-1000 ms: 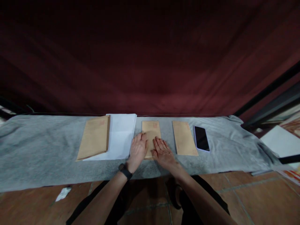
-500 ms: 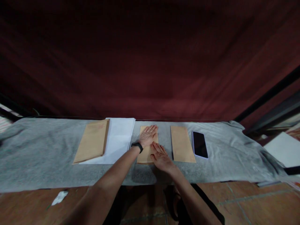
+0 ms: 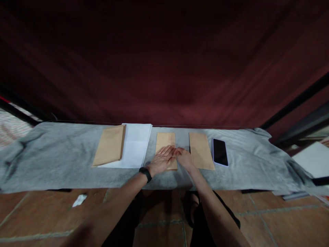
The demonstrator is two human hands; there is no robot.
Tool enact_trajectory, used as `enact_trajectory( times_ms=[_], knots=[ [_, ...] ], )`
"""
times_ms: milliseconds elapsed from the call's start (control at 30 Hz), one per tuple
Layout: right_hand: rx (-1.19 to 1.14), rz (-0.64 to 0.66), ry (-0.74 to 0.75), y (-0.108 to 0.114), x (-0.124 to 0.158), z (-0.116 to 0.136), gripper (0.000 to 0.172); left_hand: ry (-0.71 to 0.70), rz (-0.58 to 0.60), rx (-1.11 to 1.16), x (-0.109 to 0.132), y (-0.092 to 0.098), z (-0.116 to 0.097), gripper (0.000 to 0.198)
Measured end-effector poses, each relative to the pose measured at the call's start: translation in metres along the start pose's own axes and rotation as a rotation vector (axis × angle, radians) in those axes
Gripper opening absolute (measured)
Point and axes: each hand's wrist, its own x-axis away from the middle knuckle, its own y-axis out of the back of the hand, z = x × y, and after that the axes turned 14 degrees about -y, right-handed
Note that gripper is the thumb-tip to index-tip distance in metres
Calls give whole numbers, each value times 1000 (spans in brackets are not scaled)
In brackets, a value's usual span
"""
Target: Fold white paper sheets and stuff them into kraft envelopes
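A narrow brown paper envelope point(image 3: 166, 138) lies upright in front of me on the grey cloth. Flat across its lower half rests my left hand point(image 3: 162, 158), fingers stretched out and a black band on the wrist. At the envelope's right edge is my right hand point(image 3: 184, 158), its fingers curled together and close to the left fingertips. What the right fingertips pinch is partly hidden, but they meet the envelope's edge. A second brown envelope point(image 3: 202, 151) lies just right of that hand.
To the left, a thick stack of brown paper point(image 3: 109, 144) partly covers white sheets point(image 3: 136, 145). A phone point(image 3: 220, 152) with a dark screen lies right of the second envelope. The grey cloth point(image 3: 64, 154) covers a long narrow table before a dark red curtain point(image 3: 164, 85).
My left hand has slid down the envelope, staying flat. My right hand has gone from open on the paper to closed at its right edge. The view has shifted slightly.
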Motion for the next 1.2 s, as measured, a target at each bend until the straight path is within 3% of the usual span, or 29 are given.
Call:
enact_trajectory(
  times_ms=[200,400,467,700,900,1200],
  knots=[
    [88,-61,-5,-6,5,0,29,-65,8,24,36,2,-25,57],
    [237,-34,348,-30,3,-8,43,-105,-42,33,54,6,-40,53],
    [331,-12,401,-39,6,-10,48,-125,-67,47,58,8,-43,49],
    [506,35,384,-46,18,-12,57,-229,-89,99,79,16,-46,50],
    [521,38,339,-46,21,-5,58,-236,-28,119,85,17,-48,59],
    [472,20,262,-50,12,-2,55,-235,-33,181,95,16,-50,67]
  ],
)
